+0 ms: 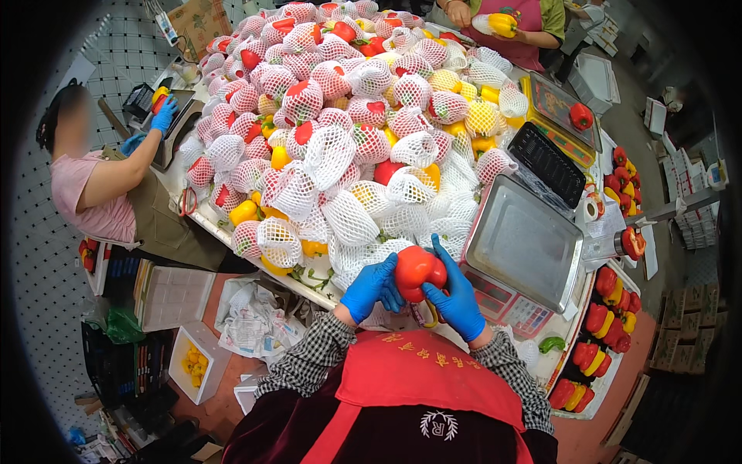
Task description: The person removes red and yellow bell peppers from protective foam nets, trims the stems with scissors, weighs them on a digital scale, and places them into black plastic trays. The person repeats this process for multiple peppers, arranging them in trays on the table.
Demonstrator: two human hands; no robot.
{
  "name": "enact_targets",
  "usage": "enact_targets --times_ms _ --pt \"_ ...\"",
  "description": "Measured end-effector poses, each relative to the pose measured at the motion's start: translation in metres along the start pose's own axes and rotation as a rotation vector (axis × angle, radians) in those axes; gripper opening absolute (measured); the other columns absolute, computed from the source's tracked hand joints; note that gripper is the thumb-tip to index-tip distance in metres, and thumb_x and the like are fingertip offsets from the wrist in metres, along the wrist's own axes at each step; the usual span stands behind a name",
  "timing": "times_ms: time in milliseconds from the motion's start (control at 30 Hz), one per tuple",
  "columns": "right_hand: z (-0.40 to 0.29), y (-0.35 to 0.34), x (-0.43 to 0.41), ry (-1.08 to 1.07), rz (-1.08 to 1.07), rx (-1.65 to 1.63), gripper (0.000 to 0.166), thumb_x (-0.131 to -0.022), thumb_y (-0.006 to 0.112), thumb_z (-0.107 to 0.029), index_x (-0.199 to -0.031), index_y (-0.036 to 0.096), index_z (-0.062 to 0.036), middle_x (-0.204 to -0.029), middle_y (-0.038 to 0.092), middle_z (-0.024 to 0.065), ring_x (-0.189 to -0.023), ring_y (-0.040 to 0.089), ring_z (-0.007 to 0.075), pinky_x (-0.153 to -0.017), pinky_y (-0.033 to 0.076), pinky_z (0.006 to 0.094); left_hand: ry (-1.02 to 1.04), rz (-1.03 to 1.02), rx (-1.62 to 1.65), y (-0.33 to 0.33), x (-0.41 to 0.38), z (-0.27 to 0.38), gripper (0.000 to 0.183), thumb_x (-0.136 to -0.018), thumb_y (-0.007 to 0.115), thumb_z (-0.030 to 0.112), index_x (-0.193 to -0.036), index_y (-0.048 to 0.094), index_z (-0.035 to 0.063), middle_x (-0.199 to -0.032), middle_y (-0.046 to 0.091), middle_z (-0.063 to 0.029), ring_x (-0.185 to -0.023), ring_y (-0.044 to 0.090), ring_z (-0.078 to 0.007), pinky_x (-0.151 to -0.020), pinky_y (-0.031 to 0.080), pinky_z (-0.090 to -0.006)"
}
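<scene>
A bare red bell pepper (418, 271) is between my blue-gloved hands, above the near edge of the table. From the right, my right hand (457, 296) grips it with the thumb across its front. The fingers of my left hand (375, 285) press against its left side and lie partly beneath it. Just beyond is a large heap of red and yellow bell peppers, many in white foam net sleeves (351, 217). A yellow curved handle (430, 316) shows below the pepper; the rest of that tool is hidden.
A weighing scale (524, 243) stands right of my hands, with a black plastic tray (546, 164) beyond. Packed trays of peppers (603, 327) line the right side. Red-handled scissors (187, 201) lie at the left edge. Co-workers stand at left (104, 180) and across the table (516, 35).
</scene>
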State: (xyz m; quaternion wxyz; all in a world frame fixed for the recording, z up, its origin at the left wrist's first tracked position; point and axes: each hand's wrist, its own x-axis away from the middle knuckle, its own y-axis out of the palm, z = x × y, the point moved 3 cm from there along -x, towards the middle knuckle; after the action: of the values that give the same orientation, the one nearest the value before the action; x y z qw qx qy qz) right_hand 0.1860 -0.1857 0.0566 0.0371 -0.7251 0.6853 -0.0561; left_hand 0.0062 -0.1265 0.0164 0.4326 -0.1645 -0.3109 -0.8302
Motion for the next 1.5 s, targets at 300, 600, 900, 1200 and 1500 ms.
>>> enact_targets --times_ms 300,600,900,1200,1500 --pt "-0.011 -0.017 0.002 0.203 -0.034 -0.252 0.074 -0.084 0.071 -0.016 -0.149 0.036 -0.0064 -0.144 0.046 0.0131 -0.131 0.045 0.0216 -0.111 0.035 0.0354 0.074 -0.018 -0.046 0.006 0.001 0.0 0.042 -0.101 0.048 0.04 -0.1 0.064 0.0014 -0.07 0.067 -0.0105 -0.053 0.064 -0.0181 -0.049 0.049 -0.0254" --pt "-0.005 -0.103 0.005 -0.037 0.549 0.088 0.069 -0.085 0.064 -0.003 -0.148 0.037 -0.0047 -0.146 0.044 0.0118 -0.129 0.046 0.0207 -0.108 0.036 0.0331 0.296 0.104 -0.074 -0.026 0.036 0.012 0.033 -0.101 0.047 0.027 -0.109 0.065 0.0013 -0.078 0.067 -0.0063 -0.067 0.064 -0.0121 -0.062 0.05 -0.0226" --pt "0.027 -0.145 0.004 -0.177 0.624 0.829 0.079 -0.076 0.066 -0.001 -0.148 0.032 -0.0009 -0.153 0.033 0.0177 -0.141 0.031 0.0347 -0.116 0.024 0.0413 0.687 0.795 -0.342 -0.106 0.056 -0.009 0.017 -0.092 0.064 0.01 -0.107 0.066 0.0018 -0.08 0.062 -0.0024 -0.068 0.058 -0.0114 -0.063 0.049 -0.0243" --pt "-0.029 -0.109 0.015 -0.235 0.623 0.879 0.066 -0.086 0.061 -0.01 -0.147 0.036 -0.0023 -0.155 0.03 0.019 -0.143 0.028 0.0351 -0.117 0.021 0.0441 0.794 1.229 -0.935 -0.162 0.052 0.02 0.052 -0.084 0.07 0.021 -0.128 0.053 -0.0004 -0.122 0.054 -0.0204 -0.115 0.051 -0.0387 -0.099 0.042 -0.045" --pt "-0.052 -0.039 0.015 -0.239 0.422 0.731 0.048 -0.091 0.057 -0.002 -0.138 0.049 -0.001 -0.148 0.042 0.0173 -0.137 0.04 0.032 -0.111 0.033 0.0399 0.887 0.758 -0.917 -0.085 0.028 -0.013 0.043 -0.084 0.068 0.029 -0.118 0.063 0.0047 -0.114 0.059 -0.0204 -0.109 0.054 -0.0397 -0.093 0.046 -0.0426"
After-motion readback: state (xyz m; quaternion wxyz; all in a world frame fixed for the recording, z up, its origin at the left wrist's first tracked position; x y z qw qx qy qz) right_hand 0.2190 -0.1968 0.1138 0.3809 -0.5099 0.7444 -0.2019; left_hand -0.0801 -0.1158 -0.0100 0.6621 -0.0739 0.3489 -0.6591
